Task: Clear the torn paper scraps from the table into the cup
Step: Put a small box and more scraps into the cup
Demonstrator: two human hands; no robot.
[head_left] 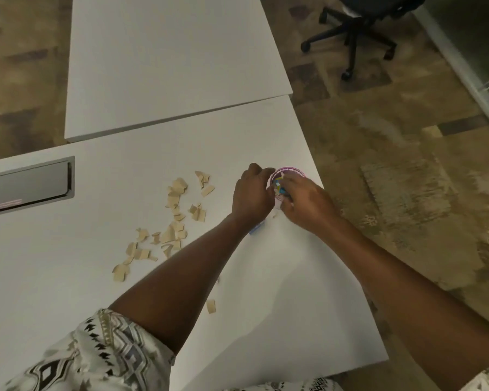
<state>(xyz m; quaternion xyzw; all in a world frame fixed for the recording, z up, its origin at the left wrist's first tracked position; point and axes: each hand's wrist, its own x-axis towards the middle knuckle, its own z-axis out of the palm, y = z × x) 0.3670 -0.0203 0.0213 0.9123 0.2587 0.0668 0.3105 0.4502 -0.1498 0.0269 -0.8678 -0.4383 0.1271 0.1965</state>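
Note:
A pink-rimmed cup (290,171) stands near the right edge of the white table (68,277). My left hand (251,194) wraps the cup's left side. My right hand (302,200) is at the cup's mouth, its fingers pinched on a few coloured paper scraps (278,185). Several tan torn paper scraps (175,218) lie scattered to the left of the cup. One lone scrap (211,306) rests nearer to me, and a blue-edged scrap (257,229) peeks out under my left wrist.
A second white table (167,66) adjoins at the back. A grey cable hatch (29,186) is set in the table at the left. A black office chair (356,29) stands on the patterned carpet at the far right. The table's right edge runs close to the cup.

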